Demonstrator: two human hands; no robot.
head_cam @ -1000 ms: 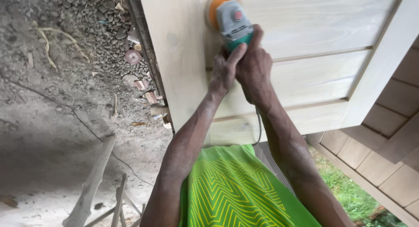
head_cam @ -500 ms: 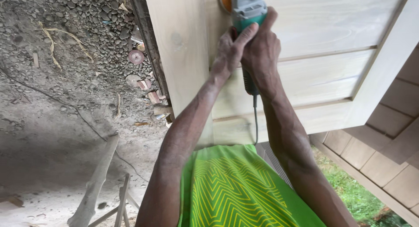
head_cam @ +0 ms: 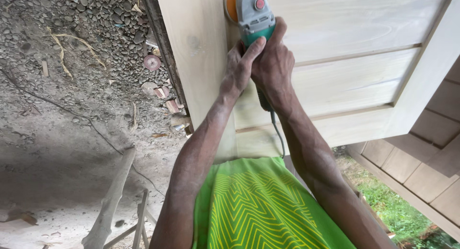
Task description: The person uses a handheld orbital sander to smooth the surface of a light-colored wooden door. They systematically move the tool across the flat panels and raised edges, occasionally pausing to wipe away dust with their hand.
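At the far left we see pebbly ground (head_cam: 72, 52) strewn with wood scraps, and a small reddish disc (head_cam: 152, 62) lying on it near the edge of the work. Low down, a rough wooden trestle (head_cam: 112, 201) stands on dusty earth, well apart from our hands.

Moving right, we come to the pale wooden door panel (head_cam: 345, 81) lying flat in front of us, its left stile running away from us and its recessed boards crossing to the right. Our left hand (head_cam: 238, 71) is closed around the rear of the power sander (head_cam: 254, 14), fingers wrapped on the green handle. Our right hand (head_cam: 273, 62) clamps the same handle just beside it, touching the left, with the thumb lying up toward the grey housing. Both grips are firmly shut on the tool.

The sander lies straight ahead of the hands, its long axis pointing away from us, its orange pad (head_cam: 231, 4) resting on the wood near the seam between stile and panel. The two hands sit equally close to it. A red round button (head_cam: 259, 3) shows on top of the grey housing. The cord (head_cam: 276, 129) trails back from under the right wrist toward our green patterned garment (head_cam: 258, 210). We see no packages or signs. At the far right, more timber panelling (head_cam: 431, 148) and grass (head_cam: 397, 210).
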